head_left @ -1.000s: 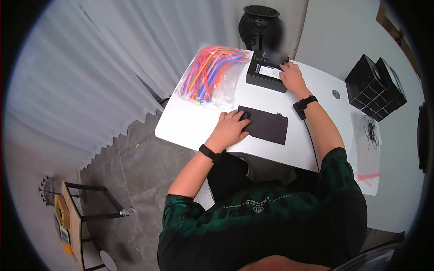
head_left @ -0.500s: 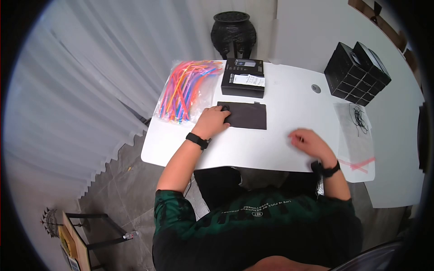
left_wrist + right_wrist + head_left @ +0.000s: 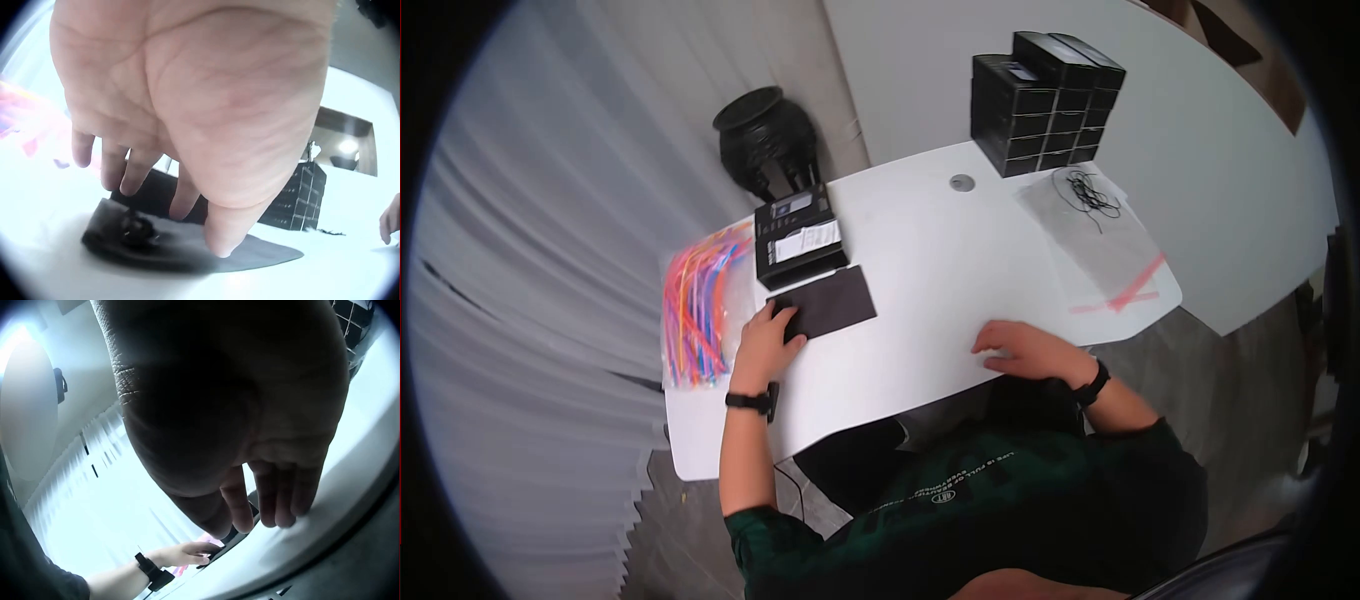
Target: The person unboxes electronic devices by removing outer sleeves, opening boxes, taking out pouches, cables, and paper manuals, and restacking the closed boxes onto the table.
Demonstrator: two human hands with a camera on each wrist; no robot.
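The left hand (image 3: 762, 352) gripped nothing that I could see; its relaxed fingers reached over the left end of the dark cloth pouch (image 3: 835, 303), which lay flat on the white table (image 3: 940, 260). Whether the fingertips touched the cloth, I could not tell. A small black object (image 3: 139, 229), too blurred to name exactly, rested on the pouch near these fingers.

The right hand (image 3: 1030, 350) was also without any object, its fingers loosely bent, to the right of the pouch. 1.0 second earlier it was at the black product box (image 3: 795, 222); now it was well away from it, so only 1 of the 2 hands attended to the pouch.

The box stood just beyond the pouch and limited reaching from that side. To its left, a clear bag of colourful strips (image 3: 700, 310) left the left hand little room. Far to the right of the pouch were a tangled black cord (image 3: 1090, 195) and, farther back, stacked black boxes (image 3: 1050, 110).
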